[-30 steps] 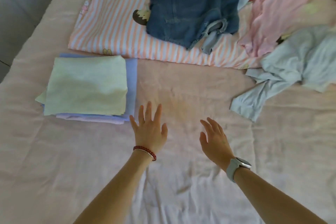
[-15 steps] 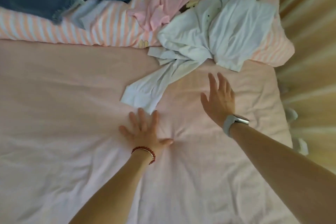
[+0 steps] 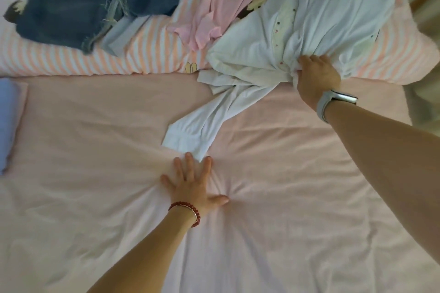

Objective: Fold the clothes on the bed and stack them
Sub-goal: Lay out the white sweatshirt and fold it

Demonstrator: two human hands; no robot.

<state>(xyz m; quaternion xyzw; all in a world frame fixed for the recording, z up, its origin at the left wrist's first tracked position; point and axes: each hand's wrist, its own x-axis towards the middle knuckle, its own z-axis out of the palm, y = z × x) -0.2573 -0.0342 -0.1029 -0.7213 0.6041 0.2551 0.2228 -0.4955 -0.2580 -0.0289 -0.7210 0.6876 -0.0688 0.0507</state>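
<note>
On the pink bed sheet (image 3: 273, 197), one white shirt (image 3: 316, 21) lies crumpled, its long sleeve stretching down and left toward the person. It looks soft and wrinkled. Right hand (image 3: 316, 76) grips a bunch of it. Left hand (image 3: 192, 185) presses flat on the sheet, fingers spread, just touching the sleeve end. Beside the shirt lie one pink top (image 3: 214, 12) and one pair of jeans (image 3: 95, 0).

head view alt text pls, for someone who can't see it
The right hand grips a crumpled white garment on a pink bed, while the left hand presses flat on the sheet. Denim and pink clothes lie behind.
</note>
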